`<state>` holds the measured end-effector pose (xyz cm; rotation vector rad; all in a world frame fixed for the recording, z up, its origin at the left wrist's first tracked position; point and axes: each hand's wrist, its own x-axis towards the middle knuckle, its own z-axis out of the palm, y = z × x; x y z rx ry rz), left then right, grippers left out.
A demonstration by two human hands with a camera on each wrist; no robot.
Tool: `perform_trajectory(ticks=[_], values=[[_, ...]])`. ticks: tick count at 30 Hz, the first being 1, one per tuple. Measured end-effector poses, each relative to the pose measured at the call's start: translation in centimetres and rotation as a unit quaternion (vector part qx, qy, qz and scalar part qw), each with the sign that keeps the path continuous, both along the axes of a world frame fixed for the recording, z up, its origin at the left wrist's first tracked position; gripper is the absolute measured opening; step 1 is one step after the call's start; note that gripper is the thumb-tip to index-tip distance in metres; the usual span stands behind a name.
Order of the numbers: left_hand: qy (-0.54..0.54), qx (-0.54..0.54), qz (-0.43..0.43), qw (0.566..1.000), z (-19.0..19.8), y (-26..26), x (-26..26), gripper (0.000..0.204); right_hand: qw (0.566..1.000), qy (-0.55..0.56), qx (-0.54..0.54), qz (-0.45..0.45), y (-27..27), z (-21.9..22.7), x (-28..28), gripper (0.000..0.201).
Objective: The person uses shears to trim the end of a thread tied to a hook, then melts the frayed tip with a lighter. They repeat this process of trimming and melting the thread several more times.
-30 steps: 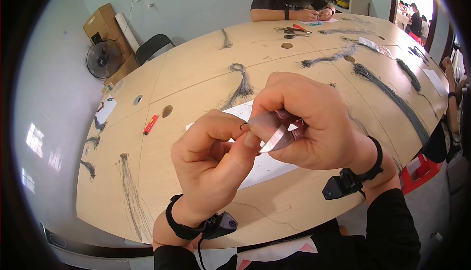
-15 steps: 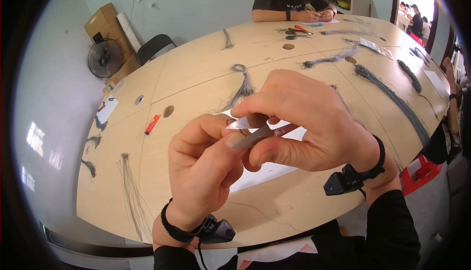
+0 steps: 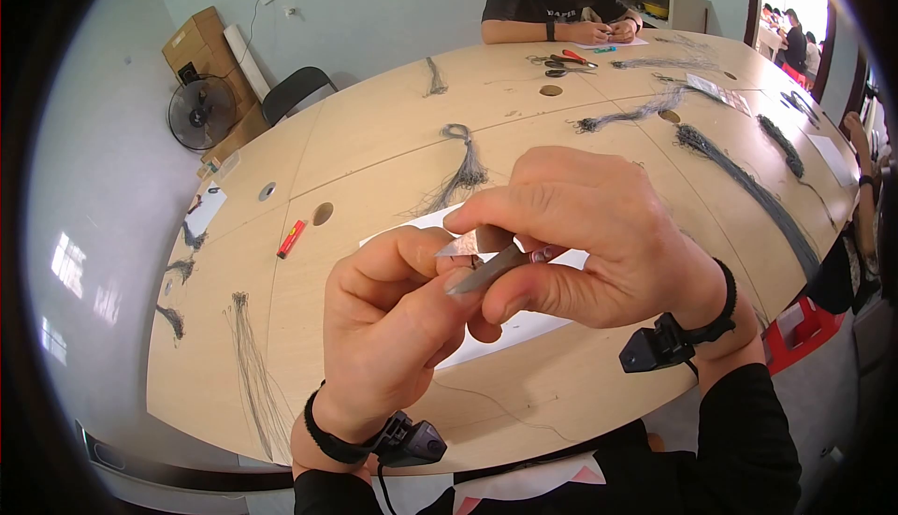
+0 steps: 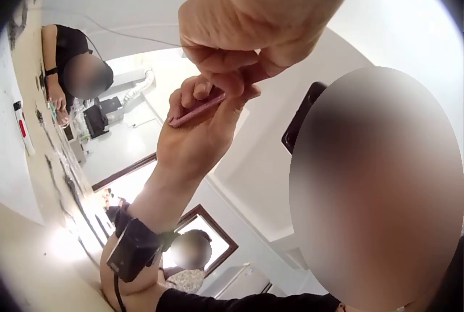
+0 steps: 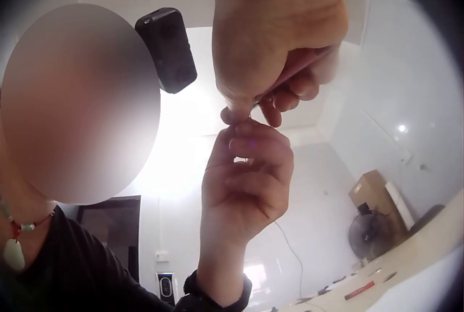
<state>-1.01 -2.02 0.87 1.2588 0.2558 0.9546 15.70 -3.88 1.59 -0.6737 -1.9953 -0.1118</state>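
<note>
The right hand [image 3: 599, 244] grips small snips [image 3: 491, 267], blades angled toward the left hand [image 3: 393, 319], whose thumb and forefinger pinch something too small to make out, held above the bench [image 3: 374, 141]. For a clean cut, I'd judge, keep both hands braced together and the blade tips just beyond the pinching fingertips

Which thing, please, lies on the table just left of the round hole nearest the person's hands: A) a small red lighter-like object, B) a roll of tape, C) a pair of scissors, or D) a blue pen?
A: in the head view a small red object lies on the wooden table just left of the round hole, beyond the left hand.
</note>
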Motion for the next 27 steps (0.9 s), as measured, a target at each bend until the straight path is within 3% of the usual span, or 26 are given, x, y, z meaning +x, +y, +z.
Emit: perform_trajectory(ticks=[27], values=[[0.009,0.035,0.035,0.999,0.10,0.12,-0.08,0.003,0.999,-0.032,0.006,-0.037,-0.24,0.12,0.44,0.028]])
